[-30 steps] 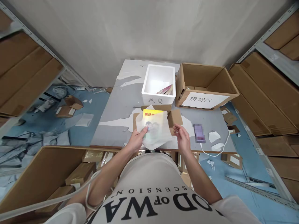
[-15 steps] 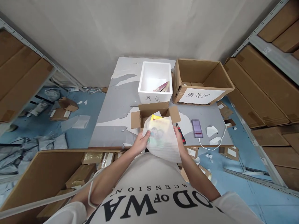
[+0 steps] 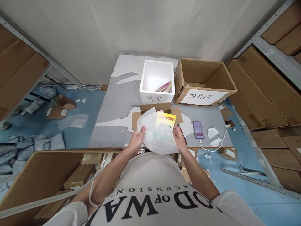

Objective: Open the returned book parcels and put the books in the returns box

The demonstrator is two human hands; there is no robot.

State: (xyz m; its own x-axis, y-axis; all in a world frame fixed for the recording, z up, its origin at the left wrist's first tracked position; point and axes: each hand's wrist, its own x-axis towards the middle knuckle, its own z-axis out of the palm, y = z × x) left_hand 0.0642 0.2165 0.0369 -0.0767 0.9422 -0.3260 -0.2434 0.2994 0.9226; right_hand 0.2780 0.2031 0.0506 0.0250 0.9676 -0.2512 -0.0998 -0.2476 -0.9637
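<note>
A grey table, its covering torn in white patches.
Toward the back stand a white foam box and, just beside it on the right, a large cardboard box; in front of the foam box sits a small open carton. To the right lie a purple phone (pixelated), its white cable, and two paper scraps.

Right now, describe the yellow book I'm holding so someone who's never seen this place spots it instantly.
Find the grey table and the white foam box on it. At the near edge, between the left hand and right hand, is a translucent white sheet partly covering the yellow book. Its bright cover with red characters sets it apart from the purplish booklet inside that box.
</note>
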